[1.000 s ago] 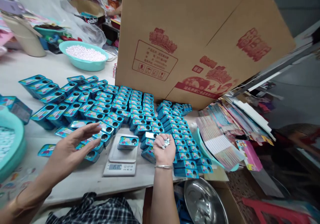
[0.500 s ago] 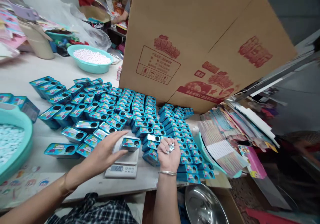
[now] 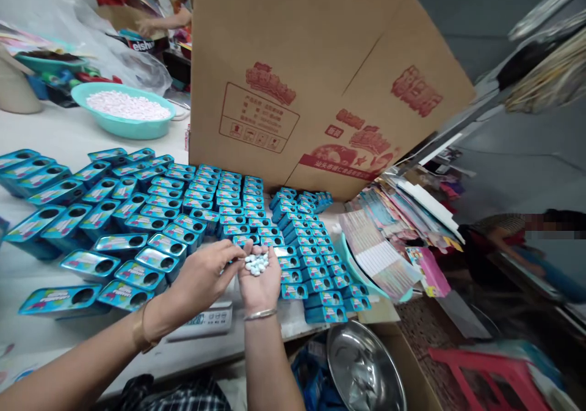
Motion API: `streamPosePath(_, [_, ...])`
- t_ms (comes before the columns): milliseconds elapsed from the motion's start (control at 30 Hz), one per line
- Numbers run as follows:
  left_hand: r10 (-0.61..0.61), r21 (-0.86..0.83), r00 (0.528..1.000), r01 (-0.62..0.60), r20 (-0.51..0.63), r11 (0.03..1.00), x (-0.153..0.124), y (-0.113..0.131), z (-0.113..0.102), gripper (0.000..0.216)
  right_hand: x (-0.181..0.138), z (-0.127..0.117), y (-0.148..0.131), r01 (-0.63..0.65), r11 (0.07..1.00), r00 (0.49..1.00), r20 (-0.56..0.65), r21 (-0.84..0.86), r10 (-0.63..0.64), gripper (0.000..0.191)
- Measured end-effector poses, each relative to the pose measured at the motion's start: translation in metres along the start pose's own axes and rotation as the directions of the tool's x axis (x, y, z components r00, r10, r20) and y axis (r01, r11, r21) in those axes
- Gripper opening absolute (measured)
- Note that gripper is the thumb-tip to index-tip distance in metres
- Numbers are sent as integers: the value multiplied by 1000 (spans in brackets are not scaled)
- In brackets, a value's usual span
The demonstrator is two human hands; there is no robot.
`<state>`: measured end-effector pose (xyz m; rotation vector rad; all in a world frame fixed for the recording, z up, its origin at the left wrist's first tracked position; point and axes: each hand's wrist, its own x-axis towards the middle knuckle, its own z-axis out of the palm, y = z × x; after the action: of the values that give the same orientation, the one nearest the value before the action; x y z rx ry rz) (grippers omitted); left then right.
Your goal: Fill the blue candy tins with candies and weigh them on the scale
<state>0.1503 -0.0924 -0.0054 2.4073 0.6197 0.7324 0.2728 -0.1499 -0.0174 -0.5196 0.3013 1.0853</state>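
Observation:
My right hand point(image 3: 256, 292) is palm up and cupped, holding a small heap of pale blue and white candies point(image 3: 257, 264). Over its left edge, my left hand point(image 3: 201, 280) has thumb and fingertips drawn together, touching the heap or just beside it. Whether a candy sits in that pinch is hidden. Beneath my left hand is a digital scale point(image 3: 217, 318), with only its front part showing. Rows of blue candy tins point(image 3: 167, 244), each with a dark round hole on top, stand upright around both hands.
A large cardboard box point(image 3: 320, 44) rises behind the tins. At the back left is a turquoise basin point(image 3: 141, 129) of pale candies. Stacked printed sheets point(image 3: 379, 252) lie to the right. A metal bowl point(image 3: 348, 362) sits below the table edge. Other people are at the back and far right.
My left hand has come from beside the scale to my right palm. The right hand has uncurled, showing more candies. My view has turned right; the tin on the scale is no longer visible.

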Motion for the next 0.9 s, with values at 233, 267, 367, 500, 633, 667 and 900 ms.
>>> streamPosePath(233, [-13,148,973,-22,232,989,6,5,3,22,0,-1,7,25,1000,999,-26,3,-25,28])
streamPosePath(267, [-5,135,969,-29,247,990,6,7,5,21,-1,-1,6,24,1000,999,-29,15,-24,30])
streamPosePath(367, [-14,84,966,-8,258,996,9,10,9,17,-2,-2,5,4,999,1000,-22,50,-3,33])
streamPosePath(500, [-53,-120,970,84,239,989,13,6,5,13,-3,-4,0,-52,994,998,-11,99,54,35])
streamPosePath(633, [-122,-182,982,148,147,972,12,-13,-7,22,-3,-11,-13,-81,991,996,-19,103,83,34])
streamPosePath(667, [-133,-144,984,150,118,978,11,-20,-8,25,-2,-13,-17,-54,994,998,-24,96,56,33])
streamPosePath(900, [-49,77,997,45,57,996,6,-39,-7,30,1,-18,-41,48,990,999,-32,131,-44,28])
